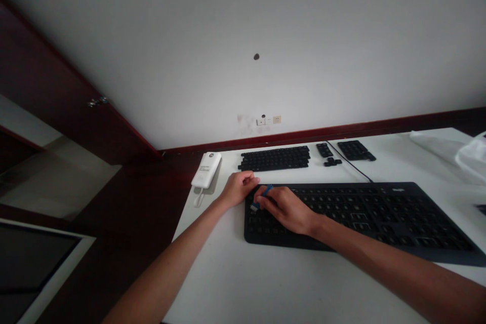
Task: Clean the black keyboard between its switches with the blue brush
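A black keyboard frame (379, 217) with its keycaps taken off lies on the white table (235, 273). My right hand (286, 207) rests on the frame's left end, fingers pinched round a small blue tool (261, 196) whose tip touches the key area. My left hand (239, 187) sits curled at the frame's upper left corner, fingers closed; what is inside them is hidden.
Removed black keycaps lie in keyboard-shaped groups (275, 158) and smaller clusters (355, 150) at the back of the table. A white power bank (206, 169) with a cord lies at the left edge. A black cable (353, 167) runs back. Clear plastic bags (455, 152) sit far right.
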`<action>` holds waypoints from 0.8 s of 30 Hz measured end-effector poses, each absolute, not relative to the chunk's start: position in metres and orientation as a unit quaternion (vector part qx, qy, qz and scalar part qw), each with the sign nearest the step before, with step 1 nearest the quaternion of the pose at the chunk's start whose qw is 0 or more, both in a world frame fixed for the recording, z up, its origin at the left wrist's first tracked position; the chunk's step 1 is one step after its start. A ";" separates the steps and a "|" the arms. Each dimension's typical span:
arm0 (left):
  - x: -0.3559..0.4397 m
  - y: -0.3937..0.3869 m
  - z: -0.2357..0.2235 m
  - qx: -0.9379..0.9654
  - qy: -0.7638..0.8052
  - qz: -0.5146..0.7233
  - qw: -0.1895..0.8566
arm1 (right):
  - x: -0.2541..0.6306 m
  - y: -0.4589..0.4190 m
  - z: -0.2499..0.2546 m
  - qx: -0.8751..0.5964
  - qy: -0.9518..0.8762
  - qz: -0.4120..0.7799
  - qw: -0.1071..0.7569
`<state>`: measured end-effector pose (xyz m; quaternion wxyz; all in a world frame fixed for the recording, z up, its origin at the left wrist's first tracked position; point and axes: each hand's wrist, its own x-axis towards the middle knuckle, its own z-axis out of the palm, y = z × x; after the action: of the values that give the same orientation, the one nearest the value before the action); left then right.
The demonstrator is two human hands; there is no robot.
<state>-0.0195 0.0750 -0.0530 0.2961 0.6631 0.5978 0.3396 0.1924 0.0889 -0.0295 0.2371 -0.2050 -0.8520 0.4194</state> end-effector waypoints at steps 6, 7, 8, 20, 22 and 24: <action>-0.019 0.074 -0.050 0.665 0.596 0.339 0.297 | 0.192 0.088 -0.028 -0.203 -0.847 0.427 0.242; -0.019 0.074 -0.050 0.665 0.596 0.339 0.296 | 0.192 0.088 -0.028 -0.204 -0.847 0.428 0.242; -0.019 0.074 -0.051 0.664 0.597 0.339 0.296 | 0.192 0.088 -0.028 -0.205 -0.846 0.428 0.243; -0.021 0.075 -0.055 0.666 0.598 0.337 0.293 | 0.192 0.089 -0.032 -0.212 -0.855 0.413 0.231; -0.020 0.075 -0.054 0.664 0.599 0.337 0.295 | 0.192 0.089 -0.031 -0.208 -0.853 0.416 0.238; -0.020 0.075 -0.054 0.662 0.599 0.339 0.298 | 0.192 0.089 -0.031 -0.206 -0.851 0.417 0.243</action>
<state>-0.0199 0.0750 -0.0542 0.2979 0.6617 0.5988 0.3387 0.1916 0.0888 -0.0306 0.2426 -0.2056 -0.8512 0.4175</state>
